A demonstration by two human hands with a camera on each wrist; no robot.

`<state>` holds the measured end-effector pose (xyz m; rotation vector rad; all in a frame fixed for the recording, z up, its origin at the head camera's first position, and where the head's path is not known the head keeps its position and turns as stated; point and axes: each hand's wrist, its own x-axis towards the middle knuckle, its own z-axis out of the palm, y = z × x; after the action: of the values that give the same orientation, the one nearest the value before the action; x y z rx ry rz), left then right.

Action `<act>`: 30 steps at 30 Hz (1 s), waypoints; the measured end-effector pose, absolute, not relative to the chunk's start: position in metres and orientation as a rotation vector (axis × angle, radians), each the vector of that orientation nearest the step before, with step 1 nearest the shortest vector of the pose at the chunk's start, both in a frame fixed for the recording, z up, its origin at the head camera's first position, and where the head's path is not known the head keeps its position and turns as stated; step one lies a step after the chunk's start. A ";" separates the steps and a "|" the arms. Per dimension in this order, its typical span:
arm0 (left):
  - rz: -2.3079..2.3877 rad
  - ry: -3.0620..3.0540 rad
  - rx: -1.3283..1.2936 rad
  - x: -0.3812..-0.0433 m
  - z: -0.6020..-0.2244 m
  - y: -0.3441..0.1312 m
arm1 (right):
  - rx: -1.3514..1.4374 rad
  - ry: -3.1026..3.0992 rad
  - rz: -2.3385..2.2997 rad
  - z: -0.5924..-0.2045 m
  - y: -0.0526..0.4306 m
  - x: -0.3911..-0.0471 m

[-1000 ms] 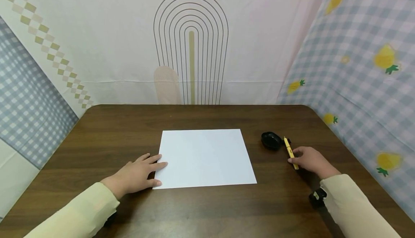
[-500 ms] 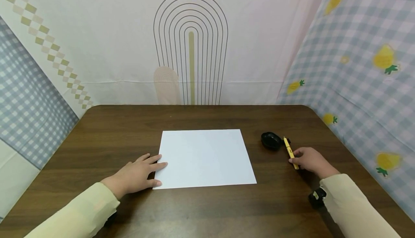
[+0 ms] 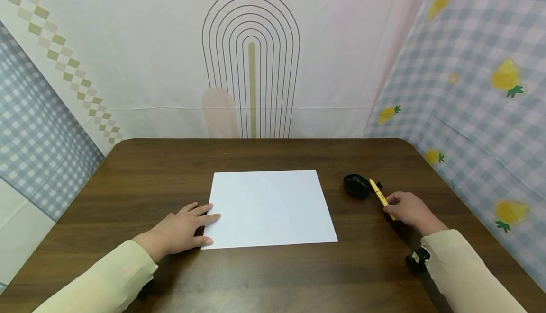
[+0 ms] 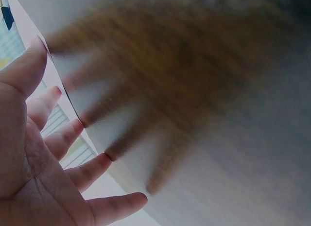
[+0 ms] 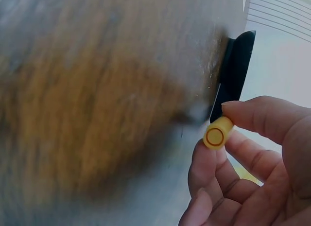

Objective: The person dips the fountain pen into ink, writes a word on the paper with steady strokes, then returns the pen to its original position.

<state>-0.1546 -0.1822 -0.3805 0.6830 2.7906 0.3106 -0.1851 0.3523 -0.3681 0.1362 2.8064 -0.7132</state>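
Two bare hands are seen over a brown wood-grain counter (image 3: 277,275), on which a sheet of white paper (image 3: 270,209) is laid near the middle. To the right of the paper, a black rounded object (image 3: 356,185) is set on the counter, and the far end of a yellow pen (image 3: 379,195) is brought close beside it. A small black piece (image 3: 379,185) is seen just past the pen, partly covered by it. The pen is pinched between the thumb and fingers of the right hand (image 3: 407,209), and its round near end is turned toward the right wrist camera. The left edge of the paper is touched by the left hand (image 3: 181,228), whose fingers are spread and wrapped around nothing. The counter is backed by a white cloth (image 3: 149,43) printed with arched lines and flanked on the right by a blue gingham cloth (image 3: 473,128) with yellow pineapples. Both pale sleeves (image 3: 98,275) are cut off by the lower edge of the head view, and a dark wrist device (image 3: 417,260) is partly covered by the right one. Whether the pen and the black rounded object touch, or what that object is, cannot be told. In both wrist views, the near surface is blurred into brown and grey patches.
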 end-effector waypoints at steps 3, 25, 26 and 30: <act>0.303 2.786 0.680 -0.155 -0.381 -0.182 | 0.142 2.813 -0.720 -0.368 0.353 -0.184; 0.319 2.787 0.680 -0.155 -0.382 -0.183 | 0.101 2.935 -0.753 -0.360 0.353 -0.177; 0.320 2.786 0.680 -0.155 -0.382 -0.183 | 0.099 2.936 -0.752 -0.360 0.353 -0.177; 0.322 2.783 0.682 -0.155 -0.382 -0.184 | 0.089 2.938 -0.763 -0.358 0.353 -0.177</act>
<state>-0.1551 -0.1836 -0.3822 0.6816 2.7832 0.3220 -0.1768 0.3526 -0.3583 0.0889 2.9378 -0.7632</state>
